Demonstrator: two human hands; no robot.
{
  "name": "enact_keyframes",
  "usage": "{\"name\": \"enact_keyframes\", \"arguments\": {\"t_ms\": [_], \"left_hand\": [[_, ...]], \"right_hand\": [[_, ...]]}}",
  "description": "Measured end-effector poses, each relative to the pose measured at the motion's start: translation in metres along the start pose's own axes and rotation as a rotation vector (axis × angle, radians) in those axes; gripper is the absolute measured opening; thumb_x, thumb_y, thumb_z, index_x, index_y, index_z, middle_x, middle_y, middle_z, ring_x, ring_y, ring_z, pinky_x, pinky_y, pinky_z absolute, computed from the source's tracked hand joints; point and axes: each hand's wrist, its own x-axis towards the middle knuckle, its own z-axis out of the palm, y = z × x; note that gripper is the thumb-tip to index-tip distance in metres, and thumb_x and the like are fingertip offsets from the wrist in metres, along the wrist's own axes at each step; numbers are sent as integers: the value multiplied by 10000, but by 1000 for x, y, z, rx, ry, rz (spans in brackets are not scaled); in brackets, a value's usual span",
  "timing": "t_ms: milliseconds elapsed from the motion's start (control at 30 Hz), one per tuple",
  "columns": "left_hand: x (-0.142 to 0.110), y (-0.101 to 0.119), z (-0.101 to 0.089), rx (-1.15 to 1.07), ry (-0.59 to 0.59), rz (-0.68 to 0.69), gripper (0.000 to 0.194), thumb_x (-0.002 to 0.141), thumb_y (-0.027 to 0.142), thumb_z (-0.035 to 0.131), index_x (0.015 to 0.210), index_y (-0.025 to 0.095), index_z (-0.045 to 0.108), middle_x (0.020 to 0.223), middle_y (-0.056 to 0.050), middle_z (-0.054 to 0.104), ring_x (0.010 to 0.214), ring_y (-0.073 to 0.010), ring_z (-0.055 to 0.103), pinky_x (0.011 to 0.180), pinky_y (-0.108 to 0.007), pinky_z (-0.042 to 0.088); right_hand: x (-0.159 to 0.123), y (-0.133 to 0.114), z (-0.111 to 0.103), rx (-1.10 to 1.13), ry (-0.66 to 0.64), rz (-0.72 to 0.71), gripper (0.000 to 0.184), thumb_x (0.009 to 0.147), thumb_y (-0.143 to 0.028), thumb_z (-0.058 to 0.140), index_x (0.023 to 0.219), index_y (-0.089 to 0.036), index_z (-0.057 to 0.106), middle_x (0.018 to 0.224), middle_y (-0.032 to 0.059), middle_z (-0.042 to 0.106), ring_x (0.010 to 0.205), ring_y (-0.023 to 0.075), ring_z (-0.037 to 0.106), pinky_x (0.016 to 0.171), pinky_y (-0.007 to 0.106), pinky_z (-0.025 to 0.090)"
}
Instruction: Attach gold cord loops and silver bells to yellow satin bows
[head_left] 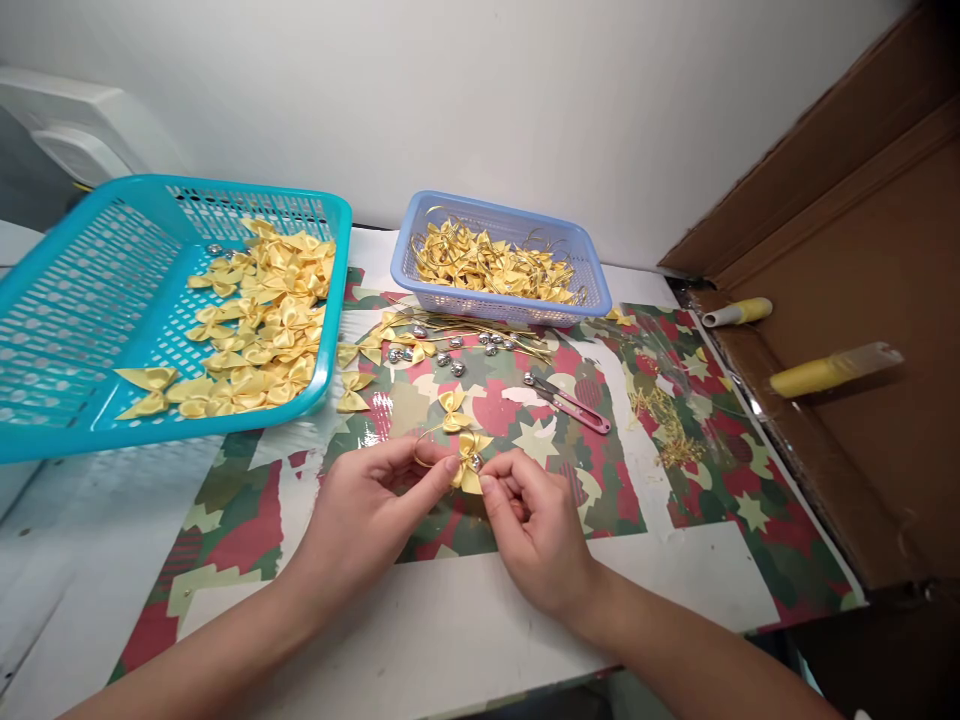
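My left hand (371, 505) and my right hand (529, 520) meet over the patterned table, both pinching one small yellow ribbon bow (471, 452) that carries a tiny silver bell and a thin gold loop. Another yellow bow (452, 410) lies just beyond my fingers. Several loose silver bells (450, 360) are scattered further back, with more bows beside them.
A large teal basket (90, 300) of yellow bows sits at the left, tilted. A smaller blue basket (596, 285) holds finished bows with gold loops. Pink thread snips (574, 402) lie right of centre, gold string scraps (667, 430) beyond. A brown cardboard box (862, 330) with two yellow tubes stands at the right.
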Motion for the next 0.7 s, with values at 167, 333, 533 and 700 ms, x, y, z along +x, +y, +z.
{"name": "enact_keyframes", "arguments": {"t_ms": [167, 333, 533, 700], "left_hand": [[2, -2, 1, -31, -18, -25, 308, 807, 469, 636, 725, 177, 686, 671, -1, 660, 611, -131, 572, 540, -205, 441], [2, -4, 1, -34, -18, -38, 322, 805, 480, 630, 729, 171, 679, 679, -9, 662, 612, -141, 588, 540, -214, 459], [-1, -6, 3, -33, -9, -1, 275, 807, 442, 642, 767, 173, 683, 701, -17, 691, 651, -168, 640, 566, -230, 496], [-3, -5, 6, -42, -11, 31, 254, 817, 405, 635, 724, 172, 674, 688, -16, 705, 621, -147, 630, 556, -213, 497]], "right_hand": [[-1, 2, 1, 16, 8, -1, 116, 897, -174, 443, 788, -190, 479, 539, -88, 307, 439, 65, 271, 429, 213, 207], [0, 1, 1, 24, 15, 10, 123, 900, -179, 443, 782, -192, 473, 539, -88, 307, 436, 64, 266, 427, 214, 201], [0, 2, 4, 35, 31, 23, 132, 901, -190, 447, 770, -193, 461, 525, -96, 285, 424, 63, 255, 422, 219, 197], [-1, 3, 5, 50, 32, 18, 126, 902, -194, 445, 777, -192, 462, 527, -94, 302, 419, 62, 265, 418, 218, 203]]}}
